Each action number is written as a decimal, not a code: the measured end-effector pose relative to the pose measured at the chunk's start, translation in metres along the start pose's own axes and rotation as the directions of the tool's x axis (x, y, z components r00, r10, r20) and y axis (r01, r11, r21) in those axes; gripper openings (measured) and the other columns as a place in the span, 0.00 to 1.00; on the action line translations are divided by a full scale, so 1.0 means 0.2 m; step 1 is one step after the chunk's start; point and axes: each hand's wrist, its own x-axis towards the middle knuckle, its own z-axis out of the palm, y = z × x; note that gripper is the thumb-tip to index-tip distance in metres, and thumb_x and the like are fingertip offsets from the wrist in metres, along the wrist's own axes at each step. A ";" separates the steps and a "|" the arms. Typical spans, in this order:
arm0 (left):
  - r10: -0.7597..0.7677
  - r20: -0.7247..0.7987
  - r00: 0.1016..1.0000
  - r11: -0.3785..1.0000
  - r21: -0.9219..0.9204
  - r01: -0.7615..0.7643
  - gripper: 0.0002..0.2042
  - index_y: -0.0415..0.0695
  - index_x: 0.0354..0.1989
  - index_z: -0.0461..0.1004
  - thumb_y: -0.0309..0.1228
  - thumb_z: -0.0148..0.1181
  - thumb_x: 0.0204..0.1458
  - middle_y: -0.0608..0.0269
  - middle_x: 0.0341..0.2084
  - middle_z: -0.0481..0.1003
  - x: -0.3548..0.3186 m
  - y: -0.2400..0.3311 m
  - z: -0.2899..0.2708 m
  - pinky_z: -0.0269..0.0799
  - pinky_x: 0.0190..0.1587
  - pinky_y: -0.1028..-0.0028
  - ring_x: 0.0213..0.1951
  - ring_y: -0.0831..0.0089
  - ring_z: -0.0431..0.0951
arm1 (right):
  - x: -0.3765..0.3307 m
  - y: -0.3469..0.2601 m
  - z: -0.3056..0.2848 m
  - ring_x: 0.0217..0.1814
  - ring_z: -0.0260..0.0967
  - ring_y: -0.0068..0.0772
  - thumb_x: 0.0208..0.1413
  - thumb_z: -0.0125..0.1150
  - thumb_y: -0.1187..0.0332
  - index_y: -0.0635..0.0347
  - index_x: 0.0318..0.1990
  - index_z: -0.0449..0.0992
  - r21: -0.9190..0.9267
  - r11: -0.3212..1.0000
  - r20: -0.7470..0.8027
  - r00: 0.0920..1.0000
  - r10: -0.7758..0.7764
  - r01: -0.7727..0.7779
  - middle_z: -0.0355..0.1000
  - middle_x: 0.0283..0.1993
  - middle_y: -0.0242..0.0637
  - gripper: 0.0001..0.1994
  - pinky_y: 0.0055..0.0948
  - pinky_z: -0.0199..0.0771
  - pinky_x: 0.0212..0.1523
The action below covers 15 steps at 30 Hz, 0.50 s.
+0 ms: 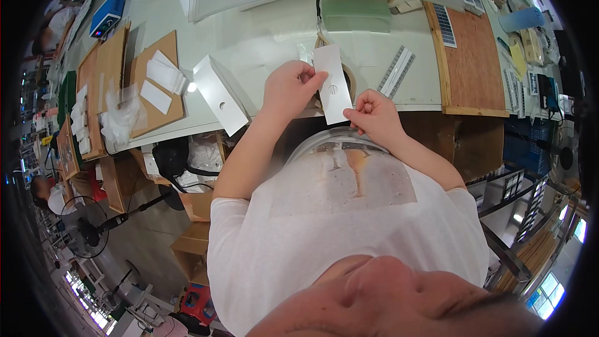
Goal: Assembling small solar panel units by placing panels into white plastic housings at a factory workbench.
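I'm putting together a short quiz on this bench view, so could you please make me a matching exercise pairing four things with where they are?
Things:
1. white card
2. green block
3. blue box
4. standing fan

Places:
A. on the floor, lower left
B. far side of the bench, ahead
C. pinched between left hand and right hand
D. far left of the bench

Pairs: 1-C, 2-B, 3-D, 4-A

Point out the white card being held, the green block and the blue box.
white card point(332, 81): head view, middle of its face.
green block point(357, 14): head view, top surface.
blue box point(107, 14): head view, its top.
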 end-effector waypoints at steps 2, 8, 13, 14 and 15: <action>-0.009 0.003 1.000 1.000 0.002 0.009 0.13 0.38 0.26 0.77 0.36 0.69 0.44 0.67 0.20 0.73 0.00 0.00 0.00 0.68 0.28 0.79 0.23 0.80 0.70 | 0.00 0.01 0.00 0.21 0.68 0.15 0.52 0.64 0.74 0.58 0.28 0.64 0.003 1.000 0.007 1.000 -0.003 0.003 0.69 0.22 0.29 0.11 0.16 0.65 0.18; -0.012 0.017 1.000 1.000 0.022 0.011 0.15 0.41 0.27 0.77 0.42 0.65 0.46 0.64 0.20 0.73 -0.01 -0.02 0.00 0.69 0.30 0.71 0.25 0.70 0.73 | 0.01 0.02 0.00 0.21 0.68 0.15 0.51 0.64 0.74 0.58 0.28 0.63 -0.014 1.000 0.003 1.000 -0.001 0.001 0.69 0.22 0.29 0.11 0.15 0.64 0.17; -0.009 0.001 1.000 0.998 0.057 0.009 0.14 0.42 0.26 0.76 0.42 0.66 0.45 0.64 0.21 0.73 -0.01 -0.01 0.01 0.69 0.30 0.71 0.25 0.69 0.73 | 0.01 0.01 0.00 0.22 0.68 0.14 0.51 0.64 0.74 0.59 0.27 0.63 -0.049 0.998 -0.008 0.999 0.038 -0.038 0.69 0.21 0.27 0.12 0.16 0.64 0.18; -0.014 -0.002 1.000 0.997 0.081 0.014 0.14 0.42 0.26 0.76 0.41 0.66 0.45 0.63 0.22 0.73 -0.01 0.00 0.01 0.69 0.30 0.71 0.26 0.69 0.73 | 0.01 0.02 0.00 0.22 0.68 0.14 0.51 0.64 0.74 0.59 0.27 0.63 -0.049 0.998 -0.009 0.999 0.038 -0.038 0.69 0.21 0.27 0.12 0.16 0.64 0.18; -0.013 -0.001 1.000 0.997 0.081 0.014 0.14 0.42 0.26 0.76 0.41 0.66 0.45 0.63 0.22 0.73 -0.02 0.01 0.01 0.69 0.30 0.71 0.26 0.69 0.73 | 0.01 0.03 0.00 0.23 0.68 0.16 0.50 0.65 0.73 0.59 0.28 0.65 -0.198 0.979 -0.024 0.999 -0.041 0.035 0.68 0.21 0.29 0.11 0.19 0.66 0.21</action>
